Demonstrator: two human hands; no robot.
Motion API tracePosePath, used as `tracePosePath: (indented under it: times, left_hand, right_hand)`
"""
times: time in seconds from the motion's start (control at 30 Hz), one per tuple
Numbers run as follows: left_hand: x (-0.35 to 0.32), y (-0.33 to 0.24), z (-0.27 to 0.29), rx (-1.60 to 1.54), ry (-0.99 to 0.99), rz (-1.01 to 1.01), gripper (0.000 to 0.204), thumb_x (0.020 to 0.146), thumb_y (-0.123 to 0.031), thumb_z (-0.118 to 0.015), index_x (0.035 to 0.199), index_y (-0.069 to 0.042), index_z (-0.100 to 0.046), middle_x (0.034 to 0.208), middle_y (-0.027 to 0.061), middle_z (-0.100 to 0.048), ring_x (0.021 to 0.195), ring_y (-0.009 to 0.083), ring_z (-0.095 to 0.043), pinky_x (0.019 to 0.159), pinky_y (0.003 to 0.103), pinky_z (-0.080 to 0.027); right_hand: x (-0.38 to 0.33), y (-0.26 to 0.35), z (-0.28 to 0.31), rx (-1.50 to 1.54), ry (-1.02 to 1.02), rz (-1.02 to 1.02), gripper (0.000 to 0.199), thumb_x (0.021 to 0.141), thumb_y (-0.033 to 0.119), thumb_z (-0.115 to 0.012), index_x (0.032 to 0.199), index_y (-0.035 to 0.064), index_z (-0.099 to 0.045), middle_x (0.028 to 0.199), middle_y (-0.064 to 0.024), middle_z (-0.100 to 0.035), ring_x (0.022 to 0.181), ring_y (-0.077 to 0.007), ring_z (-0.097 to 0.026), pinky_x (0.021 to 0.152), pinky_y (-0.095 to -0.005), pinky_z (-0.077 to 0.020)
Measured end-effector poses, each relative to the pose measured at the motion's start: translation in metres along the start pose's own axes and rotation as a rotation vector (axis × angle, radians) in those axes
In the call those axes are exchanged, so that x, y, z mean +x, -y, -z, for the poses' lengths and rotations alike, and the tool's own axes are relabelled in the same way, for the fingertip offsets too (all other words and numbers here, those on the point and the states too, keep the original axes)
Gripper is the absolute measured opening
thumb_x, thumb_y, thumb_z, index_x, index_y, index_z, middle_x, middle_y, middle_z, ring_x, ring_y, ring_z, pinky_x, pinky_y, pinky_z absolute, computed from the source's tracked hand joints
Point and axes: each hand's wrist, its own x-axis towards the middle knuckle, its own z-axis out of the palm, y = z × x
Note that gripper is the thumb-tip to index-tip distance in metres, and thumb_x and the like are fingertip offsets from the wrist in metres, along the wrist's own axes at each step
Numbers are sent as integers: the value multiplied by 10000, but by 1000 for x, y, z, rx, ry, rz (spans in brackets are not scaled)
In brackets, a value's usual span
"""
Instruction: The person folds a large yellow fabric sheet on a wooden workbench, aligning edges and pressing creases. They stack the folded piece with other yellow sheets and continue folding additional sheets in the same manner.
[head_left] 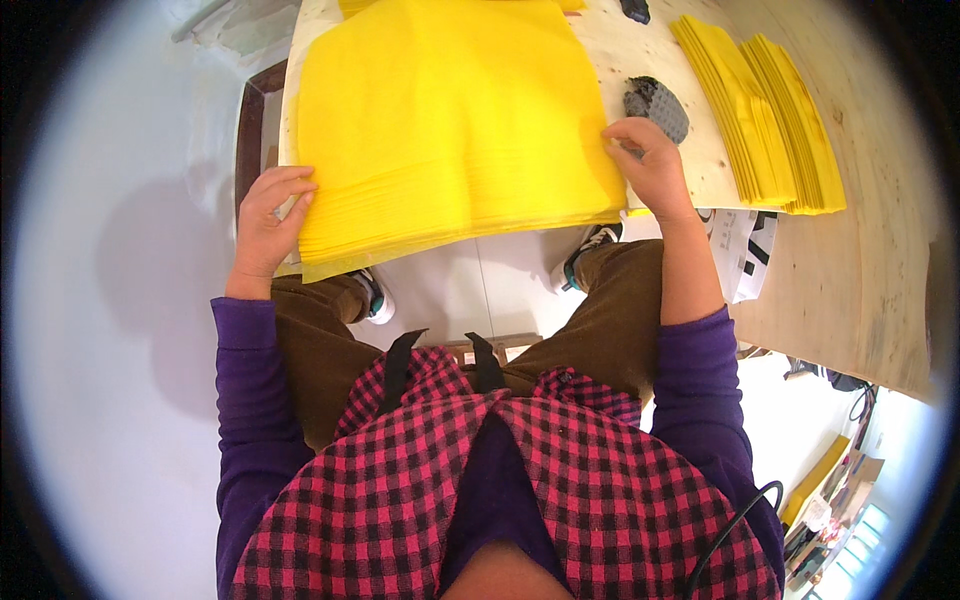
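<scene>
While both forearms reach forward, the left hand [268,215] curls its fingers against the near-left corner of the yellow paper stack [450,120] on the wooden table [860,250]; the right hand [650,165] pinches its right edge, beside a grey cloth [657,103].

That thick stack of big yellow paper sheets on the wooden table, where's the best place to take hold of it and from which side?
Probably at the two near corners of the thick stack of big yellow paper sheets, coming in from its left and right sides. Its near edge overhangs the wooden table, so fingers can likely slip under there. The left hand and right hand already rest at those corners.
</scene>
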Motion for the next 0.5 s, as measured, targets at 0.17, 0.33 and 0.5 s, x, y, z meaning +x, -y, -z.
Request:
tracePosePath:
  times: [0.17, 0.33, 0.5]
  left_hand:
    - [1, -1, -1, -21, -7, 25, 132, 769, 23, -674, 891, -27, -684, 1019, 90, -675, 991, 262, -611, 884, 337, -475]
    - [1, -1, -1, -6, -6, 17, 124, 775, 18, -675, 891, -25, -684, 1019, 91, -676, 995, 260, -610, 889, 337, -472]
    - [0, -1, -1, 10, -10, 16, 125, 780, 10, -673, 900, -24, -686, 1027, 91, -677, 999, 264, -609, 898, 342, -467]
  right_hand:
    - [2, -2, -2, -53, 23, 43, 92, 792, 14, -654, 882, 1, -640, 864, -108, -612, 815, -247, -609, 738, -309, -486]
    - [4, 0, -3, -152, 20, 90, 69, 794, 33, -649, 850, 4, -621, 853, -119, -602, 820, -295, -599, 730, -341, -483]
    - [5, 1, -7, -190, 4, 93, 75, 793, 31, -642, 847, 6, -596, 857, -122, -593, 818, -309, -591, 728, -350, -482]
